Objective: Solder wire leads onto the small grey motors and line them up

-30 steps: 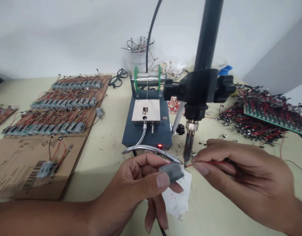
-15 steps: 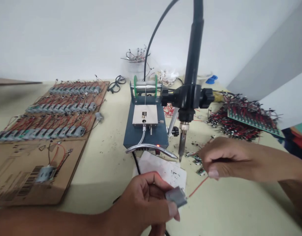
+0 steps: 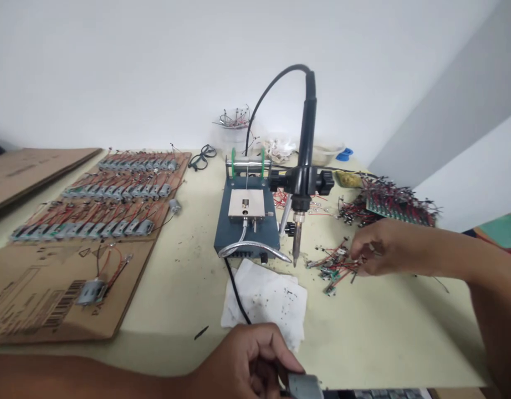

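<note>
On the cardboard sheet (image 3: pixel 110 310), left of the left hand (image 3: pixel 255 360) and beyond its forearm (image 3: pixel 114 377), stands a barcode (image 3: pixel 64 303) with capital letters (image 3: pixel 96 311), seemingly PA, beside it; a triangular sign (image 3: pixel 85 252) is printed farther from the hand. Other print there, and on the farther cardboard (image 3: pixel 31 172) left of that hand, cannot be read

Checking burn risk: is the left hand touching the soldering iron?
No, the left hand holds a grey motor, apart from the soldering iron.
</note>
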The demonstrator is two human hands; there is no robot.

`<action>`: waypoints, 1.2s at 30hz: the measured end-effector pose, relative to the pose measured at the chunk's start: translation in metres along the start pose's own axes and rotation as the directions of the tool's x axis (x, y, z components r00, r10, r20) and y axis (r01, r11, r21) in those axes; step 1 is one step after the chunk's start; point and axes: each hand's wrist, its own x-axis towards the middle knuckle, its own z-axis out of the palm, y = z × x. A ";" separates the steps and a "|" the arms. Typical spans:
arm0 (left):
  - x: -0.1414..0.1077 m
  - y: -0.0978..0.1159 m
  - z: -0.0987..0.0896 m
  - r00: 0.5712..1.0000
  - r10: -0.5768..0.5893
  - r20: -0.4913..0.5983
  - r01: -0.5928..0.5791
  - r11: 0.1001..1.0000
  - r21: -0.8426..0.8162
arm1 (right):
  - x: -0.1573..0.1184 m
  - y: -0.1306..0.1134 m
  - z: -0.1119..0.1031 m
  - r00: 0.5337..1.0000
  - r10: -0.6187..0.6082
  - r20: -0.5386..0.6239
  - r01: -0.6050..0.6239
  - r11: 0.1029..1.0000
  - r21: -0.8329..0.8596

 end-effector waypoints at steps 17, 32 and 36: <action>0.006 -0.008 -0.003 1.000 0.008 0.026 -0.007 0.998 -0.063 | 0.024 -0.012 0.010 0.994 -0.104 -0.028 0.104 0.995 0.006; 0.006 -0.010 -0.005 0.999 -0.036 0.009 0.037 0.993 -0.110 | 0.016 0.008 -0.003 0.994 -0.091 -0.064 0.096 0.993 0.076; 0.007 -0.013 -0.007 0.999 -0.020 0.026 0.022 0.995 -0.098 | 0.019 0.016 0.006 0.996 -0.081 -0.037 0.082 0.996 0.036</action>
